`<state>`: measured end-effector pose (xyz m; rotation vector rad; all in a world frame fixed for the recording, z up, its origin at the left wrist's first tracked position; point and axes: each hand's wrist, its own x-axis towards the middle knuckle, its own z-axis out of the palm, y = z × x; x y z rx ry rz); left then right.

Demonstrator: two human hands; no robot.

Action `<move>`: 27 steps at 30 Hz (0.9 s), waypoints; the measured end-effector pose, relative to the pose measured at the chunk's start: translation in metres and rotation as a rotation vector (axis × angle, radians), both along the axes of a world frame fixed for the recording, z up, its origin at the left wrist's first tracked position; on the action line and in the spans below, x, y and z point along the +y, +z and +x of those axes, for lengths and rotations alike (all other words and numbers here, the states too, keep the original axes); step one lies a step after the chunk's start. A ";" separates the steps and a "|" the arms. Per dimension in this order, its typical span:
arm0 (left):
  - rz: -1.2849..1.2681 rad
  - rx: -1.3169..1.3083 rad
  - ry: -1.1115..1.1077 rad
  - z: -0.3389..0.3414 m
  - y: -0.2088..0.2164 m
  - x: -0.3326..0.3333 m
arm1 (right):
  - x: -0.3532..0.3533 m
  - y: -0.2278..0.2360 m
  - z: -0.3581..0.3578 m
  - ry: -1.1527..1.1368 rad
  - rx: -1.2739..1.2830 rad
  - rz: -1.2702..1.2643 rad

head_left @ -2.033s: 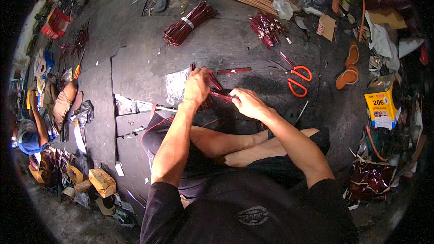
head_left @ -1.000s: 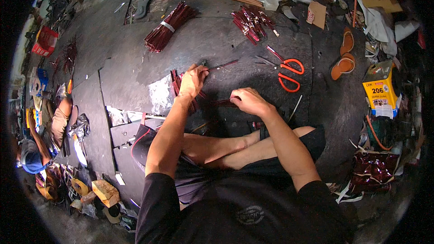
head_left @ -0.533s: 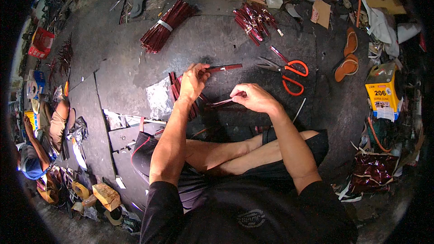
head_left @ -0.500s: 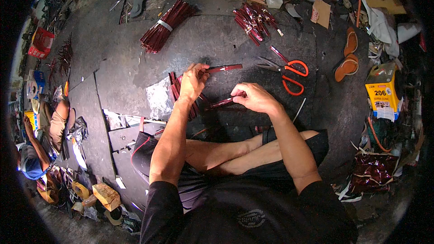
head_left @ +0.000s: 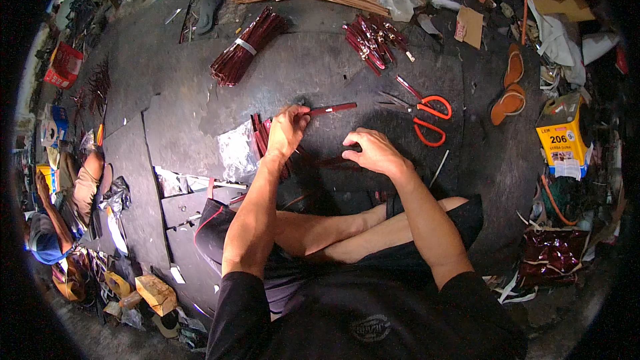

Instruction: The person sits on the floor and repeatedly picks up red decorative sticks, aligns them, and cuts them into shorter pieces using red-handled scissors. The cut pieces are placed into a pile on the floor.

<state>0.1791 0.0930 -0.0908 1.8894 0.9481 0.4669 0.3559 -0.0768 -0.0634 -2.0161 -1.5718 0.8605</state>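
The thumb and fingers of the right hand [head_left: 377,151] are held apart, with nothing made out between them. Dark red strips [head_left: 258,132] are partly covered by the left wrist. Just beyond, 1 single strip [head_left: 337,108] appears pinched at its end by the left hand [head_left: 287,133]. The step is judged to be the handling of 1 strip at a time; a steady left pinch and freed right fingers seem called for. Farther right are seen scissors [head_left: 420,107] and a yellow tin [head_left: 560,139], its contents hidden. Beyond, 1 banded bundle [head_left: 248,49] and a loose heap [head_left: 377,41] are laid. What a red box [head_left: 65,65], far left, holds cannot be told.
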 end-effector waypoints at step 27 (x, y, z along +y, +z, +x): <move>-0.579 -0.206 0.006 -0.005 -0.004 -0.009 | 0.017 -0.007 0.020 -0.675 0.665 0.094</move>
